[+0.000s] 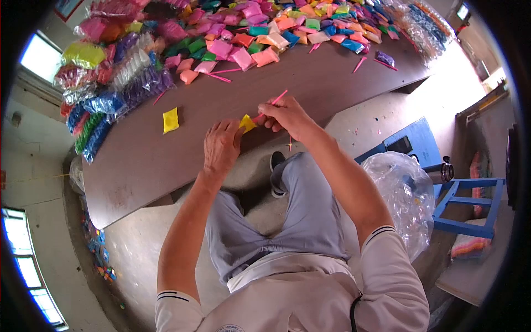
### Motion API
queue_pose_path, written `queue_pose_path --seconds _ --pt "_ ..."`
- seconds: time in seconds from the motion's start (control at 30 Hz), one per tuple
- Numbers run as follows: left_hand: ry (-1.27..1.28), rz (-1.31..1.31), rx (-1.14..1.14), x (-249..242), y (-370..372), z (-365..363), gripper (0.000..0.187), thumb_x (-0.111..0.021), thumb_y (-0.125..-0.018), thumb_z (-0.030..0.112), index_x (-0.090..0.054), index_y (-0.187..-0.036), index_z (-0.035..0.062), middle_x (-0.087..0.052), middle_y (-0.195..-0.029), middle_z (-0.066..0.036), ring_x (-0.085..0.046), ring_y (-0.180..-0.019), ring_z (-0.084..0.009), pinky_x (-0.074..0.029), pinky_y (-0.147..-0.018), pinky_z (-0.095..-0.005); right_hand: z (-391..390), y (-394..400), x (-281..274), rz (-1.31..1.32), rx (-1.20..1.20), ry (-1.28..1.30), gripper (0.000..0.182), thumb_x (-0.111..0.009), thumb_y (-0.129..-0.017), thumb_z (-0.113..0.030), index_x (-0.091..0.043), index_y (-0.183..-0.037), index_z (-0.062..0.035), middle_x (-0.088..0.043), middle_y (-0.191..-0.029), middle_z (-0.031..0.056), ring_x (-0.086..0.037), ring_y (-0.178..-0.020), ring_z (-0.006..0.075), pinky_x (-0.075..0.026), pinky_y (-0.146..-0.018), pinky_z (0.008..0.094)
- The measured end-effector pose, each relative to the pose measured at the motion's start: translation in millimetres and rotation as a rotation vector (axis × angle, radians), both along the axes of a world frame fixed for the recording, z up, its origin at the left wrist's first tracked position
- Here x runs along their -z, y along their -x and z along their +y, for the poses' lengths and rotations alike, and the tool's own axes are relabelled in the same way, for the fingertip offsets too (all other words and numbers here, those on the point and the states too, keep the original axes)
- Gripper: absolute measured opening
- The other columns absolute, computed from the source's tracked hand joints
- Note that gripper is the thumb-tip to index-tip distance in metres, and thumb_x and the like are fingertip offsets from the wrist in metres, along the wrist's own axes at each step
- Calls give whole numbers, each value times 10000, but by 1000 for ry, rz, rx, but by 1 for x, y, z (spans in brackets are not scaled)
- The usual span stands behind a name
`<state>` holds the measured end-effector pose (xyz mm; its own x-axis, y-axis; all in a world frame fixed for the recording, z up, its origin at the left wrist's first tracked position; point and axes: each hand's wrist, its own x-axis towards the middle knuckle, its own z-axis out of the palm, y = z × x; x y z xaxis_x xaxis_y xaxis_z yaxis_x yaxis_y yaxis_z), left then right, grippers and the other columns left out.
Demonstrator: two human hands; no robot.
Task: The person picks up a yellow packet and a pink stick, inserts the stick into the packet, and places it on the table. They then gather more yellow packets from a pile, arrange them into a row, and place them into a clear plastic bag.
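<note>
My left hand [222,145] is closed at the table's front edge, its fingertips pinching a small yellow packet [248,123]. To its right, my right hand [287,117] grips a thin pink stick [280,97]. One end sticks up above the fingers, and the lower end reaches the packet's right side. Below the right hand another thin pink piece [290,144] hangs down; what holds it is hidden. A second yellow packet [171,120] lies flat on the table, left of my hands.
Many colourful packets [243,58] are heaped along the table's [138,182] far side. Bundled clear bags of packets [133,72] stack at the left. Loose pink sticks [359,65] lie before the heap. A clear plastic bag [401,193], a flask [441,172] and a blue stool [470,205] are at right.
</note>
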<state>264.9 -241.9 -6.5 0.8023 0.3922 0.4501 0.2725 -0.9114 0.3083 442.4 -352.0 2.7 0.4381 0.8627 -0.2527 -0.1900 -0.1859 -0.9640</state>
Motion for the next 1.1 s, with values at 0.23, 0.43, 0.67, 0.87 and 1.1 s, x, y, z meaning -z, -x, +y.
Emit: queue_pose_path --seconds 0.23,0.43,0.67,0.87,1.1 --pt "-33 -84 -21 21 19 -29 294 -654 -791 43 -592 -1079 53 -630 -992 -108 -575 -935 -324 -438 -819 -424 -16 13 2 114 20 65 224 -606 -930 -233 -658 -941 -16 -684 -807 69 -634 -663 104 -519 -548 234" --pt "52 -129 -64 19 14 -33 314 -673 -777 33 -589 -1080 38 -632 -1006 -134 -577 -960 -333 -445 -823 -423 -22 30 16 153 42 -73 216 -599 -940 -218 -658 -940 -11 -685 -813 82 -657 -668 133 -563 -605 266" --pt "221 -207 -119 30 14 -32 219 -674 -824 78 -601 -1017 6 -634 -998 -170 -590 -964 -366 -473 -825 -430 -16 39 22 384 141 -124 233 -619 -927 -220 -659 -961 7 -683 -800 94 -665 -667 142 -567 -595 267" --pt "451 -147 -150 26 19 -25 181 -637 -884 130 -592 -1006 5 -628 -949 -191 -585 -901 -386 -477 -765 -421 -13 47 18 199 212 -88 237 -601 -928 -209 -656 -959 19 -675 -779 90 -663 -647 143 -564 -553 260" --pt "496 -200 -190 25 18 -25 192 -624 -916 180 -581 -978 4 -612 -876 -173 -599 -788 -296 -465 -689 -388 -13 50 20 180 205 -107 241 -607 -927 -222 -657 -939 13 -675 -791 90 -662 -652 144 -557 -558 260"
